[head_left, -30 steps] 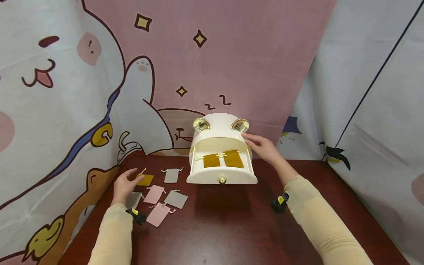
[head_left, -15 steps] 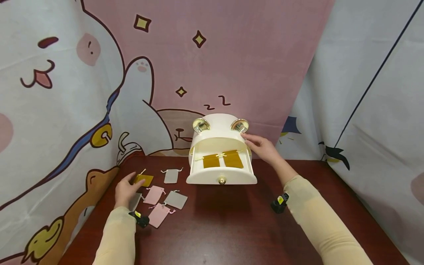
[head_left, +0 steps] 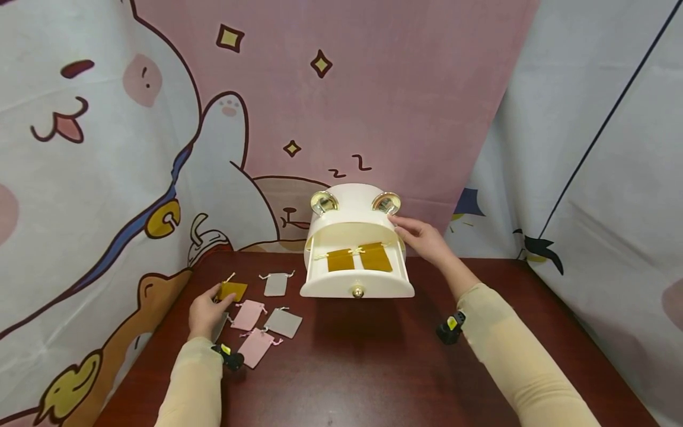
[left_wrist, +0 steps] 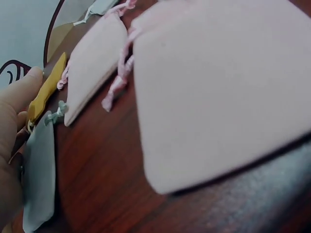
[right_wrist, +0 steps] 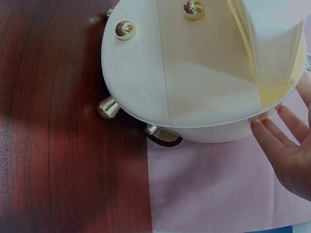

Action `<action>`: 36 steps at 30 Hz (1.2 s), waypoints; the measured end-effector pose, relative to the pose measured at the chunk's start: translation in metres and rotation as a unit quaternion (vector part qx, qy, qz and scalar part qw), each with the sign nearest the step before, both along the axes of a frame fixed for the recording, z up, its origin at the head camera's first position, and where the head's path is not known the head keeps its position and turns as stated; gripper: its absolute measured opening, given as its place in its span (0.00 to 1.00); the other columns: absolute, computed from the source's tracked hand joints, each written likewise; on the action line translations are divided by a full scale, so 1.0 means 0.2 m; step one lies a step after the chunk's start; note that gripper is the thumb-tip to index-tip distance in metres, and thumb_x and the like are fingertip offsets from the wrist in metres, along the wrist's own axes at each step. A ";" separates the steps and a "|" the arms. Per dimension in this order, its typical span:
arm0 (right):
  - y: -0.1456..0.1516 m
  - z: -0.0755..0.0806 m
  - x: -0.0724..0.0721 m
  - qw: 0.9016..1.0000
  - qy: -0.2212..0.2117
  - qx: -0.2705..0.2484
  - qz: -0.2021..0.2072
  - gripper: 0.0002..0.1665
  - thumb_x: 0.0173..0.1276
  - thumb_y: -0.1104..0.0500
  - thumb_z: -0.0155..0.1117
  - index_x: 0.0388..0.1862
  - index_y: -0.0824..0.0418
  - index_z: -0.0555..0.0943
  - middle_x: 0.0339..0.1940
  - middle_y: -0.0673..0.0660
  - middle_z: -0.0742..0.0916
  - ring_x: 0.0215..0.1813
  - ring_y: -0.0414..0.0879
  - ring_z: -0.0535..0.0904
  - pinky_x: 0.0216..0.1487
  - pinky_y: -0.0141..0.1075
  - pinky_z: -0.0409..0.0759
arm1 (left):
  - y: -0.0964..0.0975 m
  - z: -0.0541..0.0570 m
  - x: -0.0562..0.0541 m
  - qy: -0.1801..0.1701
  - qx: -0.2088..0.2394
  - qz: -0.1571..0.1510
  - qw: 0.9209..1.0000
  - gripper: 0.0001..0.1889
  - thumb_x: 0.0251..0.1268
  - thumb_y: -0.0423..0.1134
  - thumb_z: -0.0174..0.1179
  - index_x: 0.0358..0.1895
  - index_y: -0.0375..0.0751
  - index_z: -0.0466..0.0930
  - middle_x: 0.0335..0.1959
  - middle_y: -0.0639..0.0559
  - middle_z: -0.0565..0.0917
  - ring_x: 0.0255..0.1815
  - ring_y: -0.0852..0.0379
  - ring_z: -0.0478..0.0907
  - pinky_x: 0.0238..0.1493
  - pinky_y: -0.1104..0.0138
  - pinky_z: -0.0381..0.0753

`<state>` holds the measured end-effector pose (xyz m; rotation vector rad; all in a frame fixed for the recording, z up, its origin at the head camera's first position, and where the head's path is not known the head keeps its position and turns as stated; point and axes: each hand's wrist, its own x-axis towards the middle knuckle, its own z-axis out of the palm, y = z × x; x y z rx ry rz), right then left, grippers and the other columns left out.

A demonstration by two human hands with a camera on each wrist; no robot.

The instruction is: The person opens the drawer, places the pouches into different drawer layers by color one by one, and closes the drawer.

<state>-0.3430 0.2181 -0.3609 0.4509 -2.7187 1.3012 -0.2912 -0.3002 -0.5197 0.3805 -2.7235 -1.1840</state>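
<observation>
In the head view my left hand [head_left: 205,314] has thumb and fingers at the edges of a small mustard drawstring pouch [head_left: 235,290], pinching it. The left wrist view shows this mustard pouch [left_wrist: 47,90] buckled beside my thumb. A grey pouch [left_wrist: 40,170] lies under that hand, partly hidden. My right hand [head_left: 424,240] touches the right side of a cream rounded drawer box [head_left: 352,204] with relaxed, extended fingers. The box's drawer [head_left: 320,284] is pulled out, with two mustard pouches [head_left: 376,256] lying in it. In the right wrist view, fingertips [right_wrist: 260,127] meet the box's edge.
Around the left hand lie two pink pouches [head_left: 256,347] and grey pouches [head_left: 284,322] on the dark red-brown table [head_left: 368,379]. Gold-coloured round fittings [head_left: 386,203] top the box. A cartoon-printed cloth [head_left: 416,107] hangs behind.
My left hand has moved slightly right and closed its thumb and fingers in on the mustard pouch. The right hand, the box and its drawer stay where they were.
</observation>
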 end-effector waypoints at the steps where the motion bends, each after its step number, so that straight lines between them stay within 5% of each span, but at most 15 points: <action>1: 0.00 0.00 0.00 1.000 -0.001 0.000 0.001 0.29 0.75 0.46 0.58 0.73 0.48 0.72 0.73 0.57 0.72 0.73 0.59 0.65 0.67 0.58 0.66 | 0.00 -0.01 0.00 0.005 -0.009 -0.003 1.000 0.36 0.69 0.51 0.62 0.71 0.29 0.64 0.67 0.28 0.69 0.66 0.30 0.66 0.67 0.42 0.63; 9: -0.01 0.01 0.00 1.000 -0.008 -0.005 0.001 0.29 0.75 0.45 0.58 0.72 0.46 0.72 0.73 0.56 0.72 0.73 0.58 0.65 0.67 0.58 0.67 | 0.00 -0.05 -0.01 0.027 -0.033 0.007 0.999 0.26 0.70 0.43 0.63 0.64 0.30 0.74 0.66 0.34 0.72 0.69 0.33 0.64 0.69 0.42 0.59; 19: 0.00 0.00 0.00 1.000 -0.007 -0.004 -0.002 0.28 0.75 0.45 0.58 0.72 0.45 0.72 0.73 0.56 0.72 0.73 0.57 0.66 0.67 0.57 0.67 | 0.02 -0.06 0.01 0.059 -0.012 0.062 0.996 0.16 0.66 0.38 0.66 0.52 0.32 0.85 0.53 0.33 0.83 0.56 0.35 0.76 0.62 0.42 0.69; 36: -0.01 0.00 0.01 1.000 -0.008 -0.005 -0.003 0.29 0.75 0.44 0.58 0.72 0.46 0.72 0.73 0.56 0.72 0.72 0.58 0.66 0.67 0.58 0.67 | 0.04 -0.05 0.02 0.075 0.004 0.080 0.994 0.08 0.64 0.34 0.67 0.41 0.33 0.85 0.42 0.35 0.84 0.44 0.38 0.76 0.51 0.45 0.74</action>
